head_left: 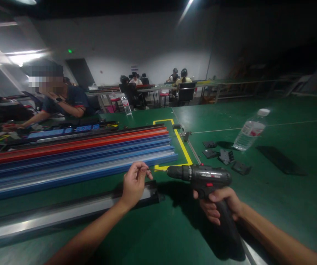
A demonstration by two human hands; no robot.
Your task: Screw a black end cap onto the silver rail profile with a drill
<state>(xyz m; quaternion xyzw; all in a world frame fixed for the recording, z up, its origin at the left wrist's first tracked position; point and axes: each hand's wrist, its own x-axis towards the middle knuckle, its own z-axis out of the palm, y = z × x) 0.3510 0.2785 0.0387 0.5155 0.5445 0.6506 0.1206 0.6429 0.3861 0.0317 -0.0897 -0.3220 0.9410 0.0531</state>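
Cordless drill (202, 177) sits at lower centre of the frame, horizontal, chuck pointing left, its handle wrapped by the right hand (220, 204). Left hand (134, 183) is pinched narrow on a small screw (147, 170) held just at the drill tip. Below the left hand a dark aluminium rail (64, 217) lies on the green tabletop (285, 206). Coloured profiles (78, 154) are stacked at left; a water bottle (250, 130) stands at right.

Drill (202, 176) handle hidden by right hand (219, 204)
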